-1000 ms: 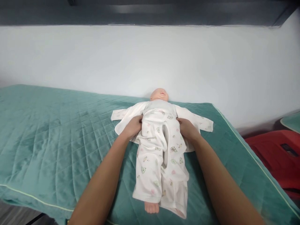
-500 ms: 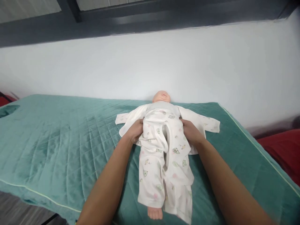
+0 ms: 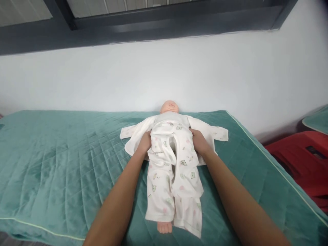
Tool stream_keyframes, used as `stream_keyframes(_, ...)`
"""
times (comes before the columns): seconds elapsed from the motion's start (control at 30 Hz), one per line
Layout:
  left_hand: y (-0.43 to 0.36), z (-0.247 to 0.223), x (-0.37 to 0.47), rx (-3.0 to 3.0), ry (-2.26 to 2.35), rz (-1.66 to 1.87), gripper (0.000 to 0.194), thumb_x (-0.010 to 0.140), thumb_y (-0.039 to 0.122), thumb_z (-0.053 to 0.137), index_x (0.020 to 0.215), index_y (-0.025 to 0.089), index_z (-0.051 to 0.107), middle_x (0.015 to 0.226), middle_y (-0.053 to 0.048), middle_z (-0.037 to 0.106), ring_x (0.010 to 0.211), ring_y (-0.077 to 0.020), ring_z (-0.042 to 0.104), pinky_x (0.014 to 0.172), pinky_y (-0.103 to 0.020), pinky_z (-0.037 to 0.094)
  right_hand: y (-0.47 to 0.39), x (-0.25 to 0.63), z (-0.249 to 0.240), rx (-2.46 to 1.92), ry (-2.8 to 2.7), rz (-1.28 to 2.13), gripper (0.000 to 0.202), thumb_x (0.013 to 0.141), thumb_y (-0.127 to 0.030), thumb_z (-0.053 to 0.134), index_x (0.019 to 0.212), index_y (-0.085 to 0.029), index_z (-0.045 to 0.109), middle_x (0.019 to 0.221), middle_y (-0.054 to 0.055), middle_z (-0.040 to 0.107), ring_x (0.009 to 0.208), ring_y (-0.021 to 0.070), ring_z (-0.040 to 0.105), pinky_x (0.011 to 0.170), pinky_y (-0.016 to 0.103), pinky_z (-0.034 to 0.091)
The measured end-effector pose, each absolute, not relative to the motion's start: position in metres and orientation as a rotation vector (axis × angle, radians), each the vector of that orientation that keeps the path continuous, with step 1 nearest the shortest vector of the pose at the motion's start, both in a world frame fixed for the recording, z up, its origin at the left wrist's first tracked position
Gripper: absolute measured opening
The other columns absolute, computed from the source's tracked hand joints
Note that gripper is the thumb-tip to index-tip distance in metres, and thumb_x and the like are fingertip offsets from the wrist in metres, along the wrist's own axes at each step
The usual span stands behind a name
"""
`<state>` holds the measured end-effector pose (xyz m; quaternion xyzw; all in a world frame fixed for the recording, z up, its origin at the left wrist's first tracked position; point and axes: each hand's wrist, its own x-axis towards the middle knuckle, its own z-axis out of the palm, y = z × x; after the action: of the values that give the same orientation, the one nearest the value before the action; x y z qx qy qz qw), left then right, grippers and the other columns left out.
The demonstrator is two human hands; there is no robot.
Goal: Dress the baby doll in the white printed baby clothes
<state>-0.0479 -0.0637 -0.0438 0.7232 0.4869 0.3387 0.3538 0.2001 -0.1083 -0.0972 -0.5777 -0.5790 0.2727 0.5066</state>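
A baby doll (image 3: 169,106) lies on its back on a green quilted mattress (image 3: 64,160), head toward the white wall. It wears a white open jacket with sleeves spread sideways and white printed trousers (image 3: 170,177). My left hand (image 3: 144,143) grips the trousers' waist at the doll's left side as I see it. My right hand (image 3: 198,142) grips the waist on the other side. One bare doll foot (image 3: 164,227) sticks out of the left trouser leg; the other foot is hidden in cloth.
The mattress edge runs along the front and down the right side. A red object (image 3: 299,164) sits low to the right of the bed, with another green pad (image 3: 316,121) behind it. A dark window frame (image 3: 153,24) tops the wall.
Both hands stay clamped at the doll's waist on the trousers. The view has tilted up and shifted a little; the doll and clothes look much the same.
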Motion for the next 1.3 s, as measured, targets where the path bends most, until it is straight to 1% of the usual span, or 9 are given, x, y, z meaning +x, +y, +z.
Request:
stream_keyframes(0.23, -0.061, -0.050, -0.053, 1.979, 1.390, 0.940, 0.021, 0.079, 0.019, 0.052, 0.089, 0.016, 0.070, 0.102, -0.010, 0.074, 0.102, -0.0286, 0.065, 0.094, -0.039, 0.049, -0.107, 0.201, -0.095, -1.399, -1.309, 0.542, 0.013, 0.070, -0.024, 0.054, 0.080, -0.022, 0.062, 0.085, 0.004, 0.070, 0.084, 0.0240, 0.061, 0.075, 0.036, 0.050)
stream_keyframes(0.4, -0.062, -0.047, -0.056, 1.833, 1.374, 1.203, 0.016, 0.078, 0.019, 0.058, 0.091, 0.017, 0.067, 0.096, -0.006, 0.073, 0.092, -0.0207, 0.066, 0.088, -0.033, 0.051, -0.110, 0.196, -0.087, -1.388, -1.136, 0.529, 0.010, 0.077, -0.030, 0.059, 0.084, -0.023, 0.061, 0.085, 0.002, 0.067, 0.080, 0.0201, 0.060, 0.074, 0.033, 0.048)
stream_keyframes(0.53, -0.062, -0.042, -0.053, 1.769, 1.225, 1.427, 0.016, 0.085, 0.029, 0.059, 0.096, 0.021, 0.068, 0.108, -0.004, 0.070, 0.103, -0.0180, 0.063, 0.091, -0.030, 0.050, -0.115, 0.189, -0.074, -1.325, -1.071, 0.510, 0.013, 0.082, -0.035, 0.062, 0.087, -0.023, 0.062, 0.083, 0.000, 0.064, 0.082, 0.0190, 0.059, 0.078, 0.033, 0.047)
stream_keyframes(0.63, -0.064, -0.037, -0.051, 1.897, 1.085, 1.335, 0.018, 0.089, 0.032, 0.057, 0.095, 0.022, 0.071, 0.108, -0.003, 0.069, 0.105, -0.0171, 0.062, 0.098, -0.030, 0.047, -0.119, 0.179, -0.062, -1.250, -1.210, 0.516, 0.014, 0.088, -0.038, 0.060, 0.088, -0.024, 0.065, 0.092, 0.001, 0.064, 0.091, 0.0197, 0.059, 0.086, 0.035, 0.045)
stream_keyframes(0.73, -0.065, -0.031, -0.050, 1.932, 1.029, 1.198, 0.019, 0.091, 0.032, 0.055, 0.096, 0.022, 0.071, 0.106, -0.002, 0.070, 0.102, -0.0169, 0.062, 0.099, -0.030, 0.045, -0.120, 0.174, -0.055, -1.198, -1.359, 0.505, 0.015, 0.090, -0.038, 0.059, 0.088, -0.024, 0.066, 0.102, 0.003, 0.063, 0.100, 0.0208, 0.057, 0.092, 0.036, 0.043)
stream_keyframes(0.97, -0.058, -0.028, -0.053, 1.962, 0.952, 0.959, 0.017, 0.089, 0.034, 0.059, 0.098, 0.021, 0.064, 0.103, -0.003, 0.064, 0.095, -0.0169, 0.059, 0.088, -0.029, 0.046, -0.114, 0.183, -0.058, -1.194, -1.546, 0.563, 0.022, 0.086, -0.045, 0.063, 0.084, -0.024, 0.057, 0.100, 0.004, 0.053, 0.094, 0.0200, 0.053, 0.090, 0.037, 0.042)
stream_keyframes(1.1, -0.058, -0.026, -0.055, 2.126, 0.934, 0.943, 0.008, 0.086, 0.026, 0.061, 0.088, 0.019, 0.058, 0.097, -0.003, 0.058, 0.092, -0.0170, 0.055, 0.085, -0.030, 0.044, -0.114, 0.184, -0.058, -1.172, -1.665, 0.566, 0.030, 0.088, -0.049, 0.060, 0.075, -0.023, 0.052, 0.102, 0.005, 0.053, 0.107, 0.0226, 0.051, 0.096, 0.038, 0.040)
stream_keyframes(1.23, -0.063, -0.029, -0.052, 2.329, 1.016, 1.049, 0.009, 0.086, 0.022, 0.062, 0.082, 0.019, 0.056, 0.100, -0.006, 0.054, 0.101, -0.0206, 0.050, 0.094, -0.034, 0.041, -0.114, 0.183, -0.058, -1.179, -1.695, 0.520, 0.030, 0.090, -0.050, 0.057, 0.075, -0.024, 0.052, 0.102, 0.006, 0.055, 0.106, 0.0236, 0.053, 0.098, 0.039, 0.041)
stream_keyframes(1.3, -0.066, -0.032, -0.049, 2.402, 1.070, 1.094, 0.010, 0.089, 0.022, 0.059, 0.081, 0.019, 0.054, 0.097, -0.006, 0.053, 0.098, -0.0207, 0.049, 0.090, -0.034, 0.041, -0.115, 0.184, -0.058, -1.197, -1.695, 0.483, 0.027, 0.091, -0.049, 0.056, 0.079, -0.025, 0.054, 0.103, 0.006, 0.057, 0.105, 0.0236, 0.054, 0.097, 0.039, 0.041)
